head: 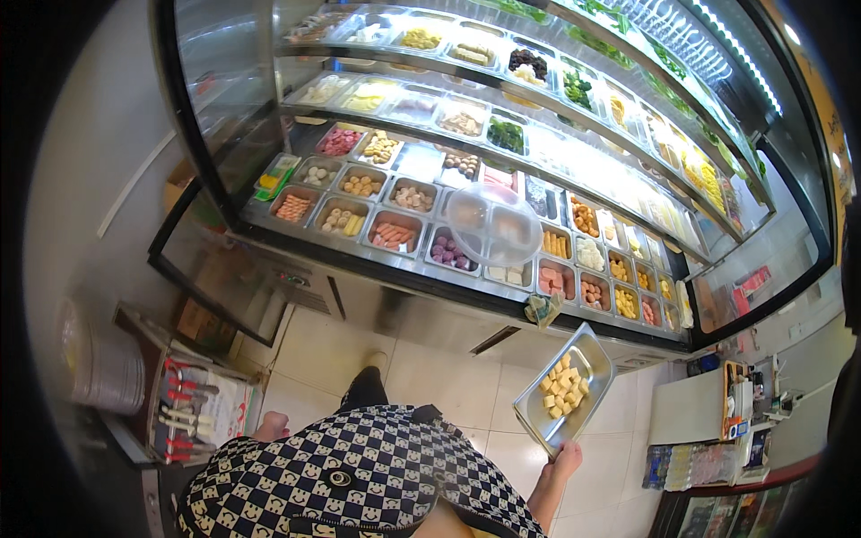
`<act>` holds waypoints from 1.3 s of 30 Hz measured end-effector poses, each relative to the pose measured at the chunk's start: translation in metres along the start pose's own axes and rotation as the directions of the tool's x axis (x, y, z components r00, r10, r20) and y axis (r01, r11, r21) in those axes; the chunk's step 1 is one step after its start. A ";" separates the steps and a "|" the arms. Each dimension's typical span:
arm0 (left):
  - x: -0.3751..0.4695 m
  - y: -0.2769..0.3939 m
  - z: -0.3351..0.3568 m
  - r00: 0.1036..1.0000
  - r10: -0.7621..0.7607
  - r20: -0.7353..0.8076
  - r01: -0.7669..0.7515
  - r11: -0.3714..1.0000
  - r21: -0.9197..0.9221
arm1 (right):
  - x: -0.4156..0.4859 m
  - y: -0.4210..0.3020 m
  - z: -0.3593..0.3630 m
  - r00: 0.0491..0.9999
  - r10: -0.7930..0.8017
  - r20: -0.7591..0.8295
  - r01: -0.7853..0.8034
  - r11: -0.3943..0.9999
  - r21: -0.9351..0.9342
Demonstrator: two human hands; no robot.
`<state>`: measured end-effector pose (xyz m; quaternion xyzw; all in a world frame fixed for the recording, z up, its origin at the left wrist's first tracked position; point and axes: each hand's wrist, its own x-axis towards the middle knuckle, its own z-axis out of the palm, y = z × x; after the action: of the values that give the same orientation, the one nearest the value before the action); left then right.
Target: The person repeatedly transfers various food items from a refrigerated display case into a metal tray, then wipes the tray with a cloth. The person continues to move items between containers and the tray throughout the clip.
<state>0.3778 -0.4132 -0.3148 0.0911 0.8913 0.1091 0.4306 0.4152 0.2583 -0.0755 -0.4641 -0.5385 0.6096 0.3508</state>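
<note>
My right hand (pixel 567 458) grips the near end of a deep rectangular metal food pan (pixel 595 350). Pale yellow cubes of food (pixel 564 387) lie inside it. The pan is tilted, over the tiled floor. My left hand (pixel 272 426) shows at the left edge of my checkered garment, partly hidden by the cloth; whether it holds anything cannot be made out. Ahead stands a refrigerated display case with rows of metal pans. A round translucent plastic lid or bowl (pixel 494 224) rests over several of its pans. A crumpled cloth (pixel 545 309) hangs at the case's front edge.
Purple balls (pixel 449 252), sausages (pixel 392 234) and pink blocks (pixel 555 281) fill front pans. An open glass door (pixel 215 296) juts out at the left. Tongs with red handles (pixel 190 387) lie at the lower left beside stacked lids (pixel 107 363). Bottles (pixel 689 466) stand at the right.
</note>
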 end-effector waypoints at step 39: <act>0.143 0.245 -0.516 0.751 -0.019 -0.660 -0.660 -0.038 -0.750 | -0.096 -0.024 0.473 0.593 0.061 0.803 0.010 0.997 -0.083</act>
<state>-0.0995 -0.2018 -0.0422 -0.0386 0.5879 0.8030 0.0894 -0.0016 0.0173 -0.0393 -0.1602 -0.6557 0.7365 0.0430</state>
